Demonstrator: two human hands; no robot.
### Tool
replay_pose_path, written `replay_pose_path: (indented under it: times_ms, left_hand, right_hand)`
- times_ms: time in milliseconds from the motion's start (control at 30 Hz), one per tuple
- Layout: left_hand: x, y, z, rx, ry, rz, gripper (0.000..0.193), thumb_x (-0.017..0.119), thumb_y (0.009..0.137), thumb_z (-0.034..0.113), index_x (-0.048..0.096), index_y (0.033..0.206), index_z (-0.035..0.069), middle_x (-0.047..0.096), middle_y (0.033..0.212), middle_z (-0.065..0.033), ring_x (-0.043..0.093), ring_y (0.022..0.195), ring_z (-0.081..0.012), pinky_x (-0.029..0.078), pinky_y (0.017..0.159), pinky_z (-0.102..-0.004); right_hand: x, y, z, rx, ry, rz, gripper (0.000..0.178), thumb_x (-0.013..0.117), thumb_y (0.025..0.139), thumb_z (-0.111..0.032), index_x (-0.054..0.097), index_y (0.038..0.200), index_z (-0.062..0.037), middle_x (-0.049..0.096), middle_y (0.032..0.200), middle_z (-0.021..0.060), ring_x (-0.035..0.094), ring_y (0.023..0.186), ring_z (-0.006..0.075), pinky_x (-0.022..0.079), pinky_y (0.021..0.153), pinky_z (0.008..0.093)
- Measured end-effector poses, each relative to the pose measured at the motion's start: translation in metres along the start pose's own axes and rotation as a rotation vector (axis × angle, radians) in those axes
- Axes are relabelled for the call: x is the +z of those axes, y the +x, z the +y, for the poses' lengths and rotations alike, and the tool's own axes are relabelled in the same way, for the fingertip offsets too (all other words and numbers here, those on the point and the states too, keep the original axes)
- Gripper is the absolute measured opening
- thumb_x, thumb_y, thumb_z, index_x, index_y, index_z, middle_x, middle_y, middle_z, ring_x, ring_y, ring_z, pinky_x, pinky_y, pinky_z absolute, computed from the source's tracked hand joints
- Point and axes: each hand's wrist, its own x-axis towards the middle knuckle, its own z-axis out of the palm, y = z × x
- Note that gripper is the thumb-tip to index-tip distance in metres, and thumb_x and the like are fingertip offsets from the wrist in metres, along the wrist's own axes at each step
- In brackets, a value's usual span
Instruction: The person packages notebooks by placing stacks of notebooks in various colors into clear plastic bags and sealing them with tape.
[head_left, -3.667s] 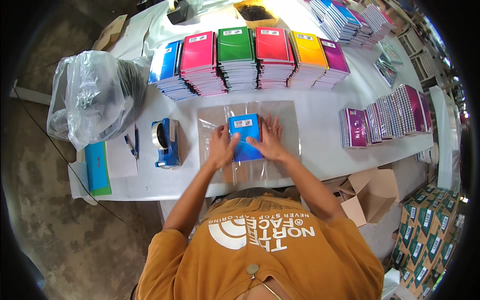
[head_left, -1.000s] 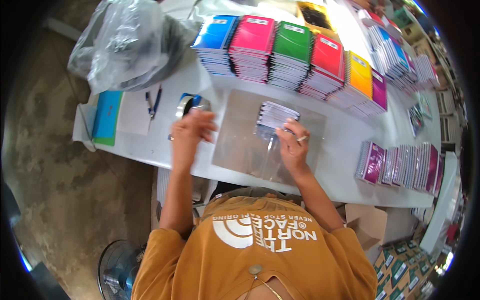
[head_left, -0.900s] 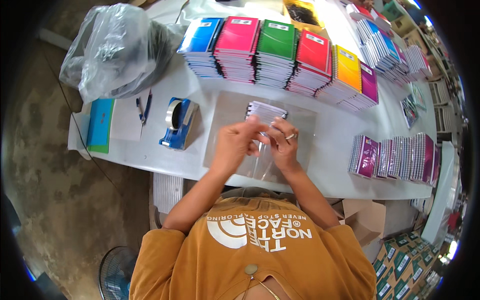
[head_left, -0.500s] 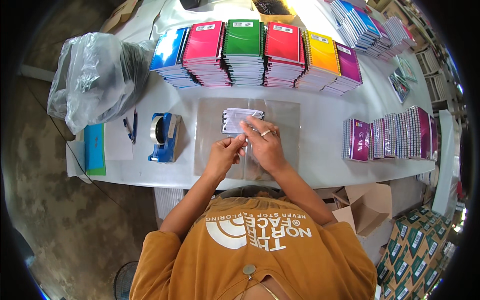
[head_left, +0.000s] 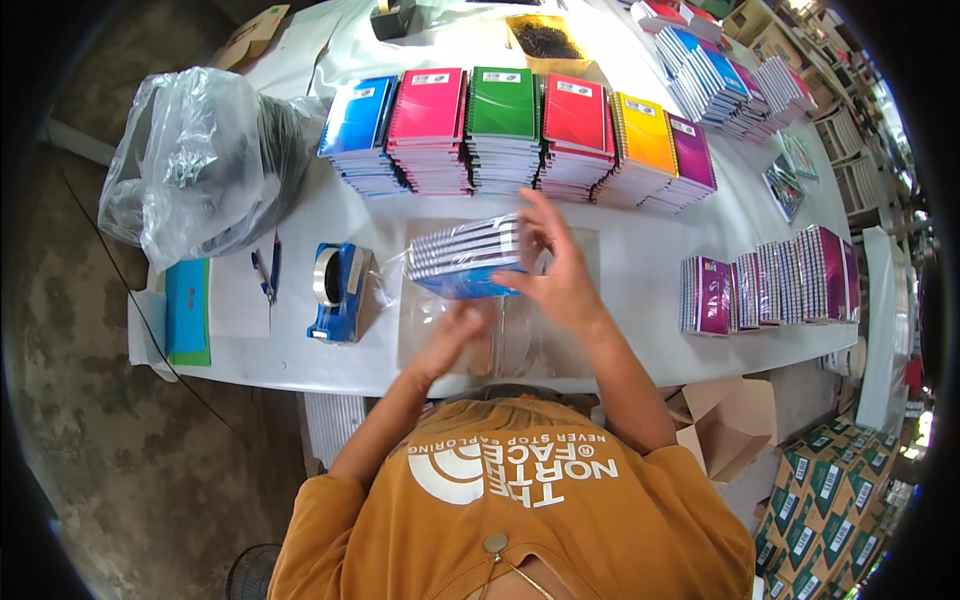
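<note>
A small bundle of spiral notebooks (head_left: 455, 265) in clear plastic lies tilted over the middle of the table, its bound edges up and a blue cover facing me. My right hand (head_left: 565, 275) grips its right end, thumb on the near side and one finger stretched up and away. Below the bundle my left hand (head_left: 455, 335) is smeared by motion, apart from it; its fingers cannot be made out. Under both hands lie flat clear plastic sheets (head_left: 420, 350). A blue tape dispenser (head_left: 340, 295) with a roll of tape stands to the left.
Tall notebook stacks (head_left: 505, 105) in several colours line the far side. Wrapped purple notebooks (head_left: 715, 295) stand at the right. A bulky clear plastic bag (head_left: 190, 165), scissors (head_left: 268, 270) and blue and green sheets (head_left: 188, 310) are at the left. An open carton (head_left: 730, 425) sits below the table's edge.
The notebook bundle has turned, showing its blue side, and sits nearer my right hand's grip. My left hand has drawn down, away from my right. The view has shifted slightly.
</note>
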Motion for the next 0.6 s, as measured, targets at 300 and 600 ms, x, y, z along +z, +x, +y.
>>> replay_pose_path:
  times_ms: [300, 600]
  left_hand:
    - [0.010, 0.004, 0.106, 0.710, 1.031, 0.135, 0.043, 0.055, 0.091, 0.031, 0.055, 0.128, 0.011, 0.044, 0.134, -0.0150, 0.043, 0.122, -0.0286, 0.031, 0.103, -0.0376]
    - [0.016, -0.027, 0.174, 0.315, 1.051, 0.342, 0.056, 0.051, 0.094, 0.026, 0.031, 0.141, 0.001, 0.063, 0.104, -0.0139, 0.061, 0.086, -0.0211, 0.047, 0.076, -0.0306]
  right_hand:
    - [0.009, -0.016, 0.026, -0.233, -0.166, -0.139, 0.060, 0.067, 0.082, -0.019, 0.043, 0.136, -0.0068, 0.044, 0.139, 0.0105, 0.028, 0.136, 0.0260, 0.023, 0.110, 0.0384]
    - [-0.010, -0.027, 0.015, -0.152, 0.230, 0.285, 0.063, 0.050, 0.093, -0.040, 0.031, 0.142, -0.0049, 0.034, 0.145, 0.0152, 0.026, 0.137, 0.0250, 0.018, 0.110, 0.0379]
